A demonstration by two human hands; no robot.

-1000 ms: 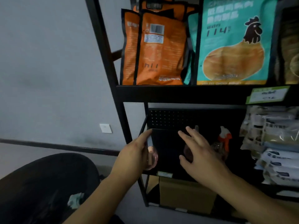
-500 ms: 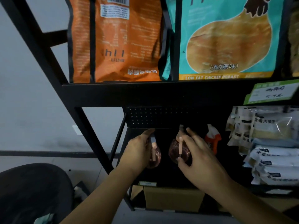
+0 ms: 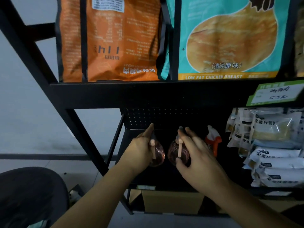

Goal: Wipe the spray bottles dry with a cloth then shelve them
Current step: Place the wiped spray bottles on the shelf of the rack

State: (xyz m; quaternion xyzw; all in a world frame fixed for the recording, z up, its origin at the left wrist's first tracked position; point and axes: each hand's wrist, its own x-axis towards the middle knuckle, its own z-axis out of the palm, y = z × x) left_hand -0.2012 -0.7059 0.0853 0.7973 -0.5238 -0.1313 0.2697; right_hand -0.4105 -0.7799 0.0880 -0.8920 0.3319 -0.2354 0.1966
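Observation:
Two round pink transparent spray bottles stand side by side on the dark middle shelf. My left hand wraps the left pink bottle from its left side, index finger stretched up past the nozzle. My right hand holds the right pink bottle, thumb at its lower front and fingers reaching over its pump head. A third spray bottle with a white and orange trigger head stands just right of my right hand. No cloth is in sight.
Orange bags and a teal chicken-breast bag fill the shelf above. Stacked white food packets crowd the right of the middle shelf. A cardboard box sits below. A black frame post slants at left, a dark seat at lower left.
The view has moved closer to the shelf. My right hand went from hovering open to holding the right pink bottle. My left hand has stayed on the left bottle.

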